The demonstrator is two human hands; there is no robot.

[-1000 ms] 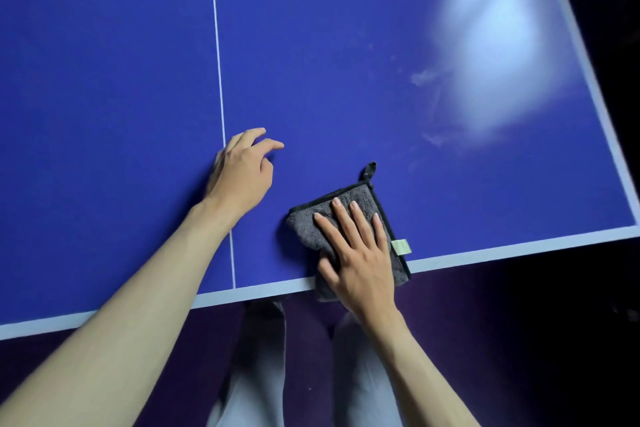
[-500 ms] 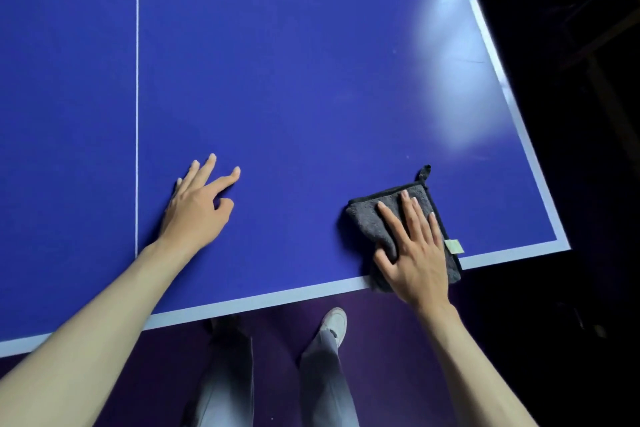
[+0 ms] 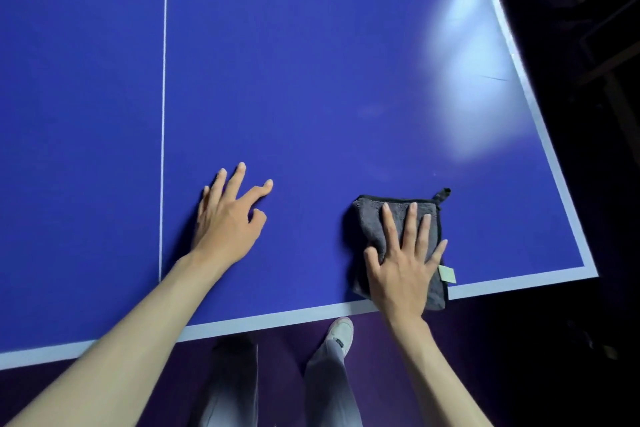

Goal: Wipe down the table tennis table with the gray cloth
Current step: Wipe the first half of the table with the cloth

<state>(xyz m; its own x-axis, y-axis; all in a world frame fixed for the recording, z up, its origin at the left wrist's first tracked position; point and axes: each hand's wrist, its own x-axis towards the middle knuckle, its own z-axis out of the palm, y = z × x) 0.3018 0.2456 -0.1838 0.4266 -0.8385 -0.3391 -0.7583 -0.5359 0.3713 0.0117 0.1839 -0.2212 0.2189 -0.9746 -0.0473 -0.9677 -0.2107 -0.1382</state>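
Head view: a blue table tennis table [image 3: 329, 80] fills most of the frame, its white edge line running along the bottom and up the right side to meet at a corner in the lower right. A thin white centre line [image 3: 162, 114] runs down the left part of the picture. A pale patch of reflected light [image 3: 464, 80] sits on the surface in the upper right.

The folded gray cloth [image 3: 372, 225] lies flat on the table in the lower right of the frame, near the front edge line and left of the corner. It has a black trim, a small hanging loop [image 3: 442, 193] at its upper right corner and a pale label [image 3: 446, 274] at its right side.

The right hand [image 3: 401, 267] rests palm down on the cloth, fingers straight and spread, pressing it to the surface rather than gripping it.

The left hand [image 3: 227, 222] rests on bare table at lower centre, just right of the centre line and well apart from the cloth, fingers extended and splayed, holding nothing.

Below the table edge, light trouser legs [image 3: 325, 381] and a white shoe [image 3: 341, 331] show against a dark floor.
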